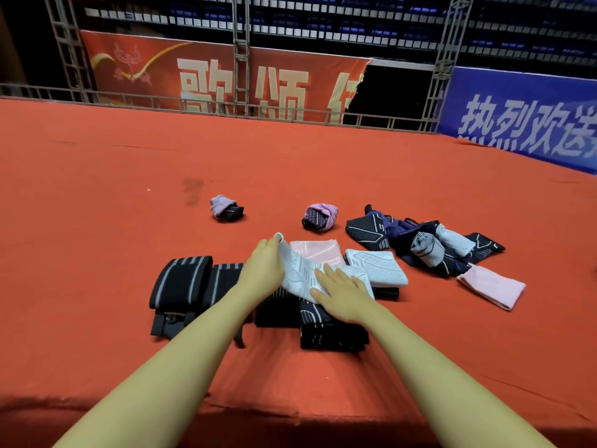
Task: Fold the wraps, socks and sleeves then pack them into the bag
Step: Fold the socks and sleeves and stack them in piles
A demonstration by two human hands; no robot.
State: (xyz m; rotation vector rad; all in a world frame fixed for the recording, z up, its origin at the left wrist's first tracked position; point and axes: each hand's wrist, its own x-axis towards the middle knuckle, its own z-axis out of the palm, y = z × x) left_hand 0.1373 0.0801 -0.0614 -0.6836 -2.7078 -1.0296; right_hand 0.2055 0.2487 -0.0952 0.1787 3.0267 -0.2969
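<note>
A white patterned sleeve (298,270) lies across folded black pieces in front of me. My left hand (263,265) grips its far left end, lifted a little. My right hand (344,292) presses flat on its near right part, fingers straight. Black wraps with grey stripes (184,282) lie folded at the left. A folded black sleeve (329,331) sits below my right hand. Beside the white sleeve lie a folded pink sleeve (318,250) and a folded white sleeve (378,266). No bag is in view.
Two rolled sock pairs, purple (226,207) and pink (319,216), sit farther back on the red carpet (97,221). A loose heap of dark sleeves and socks (429,244) and a pink sleeve (492,286) lie to the right. Metal railing and banners stand behind.
</note>
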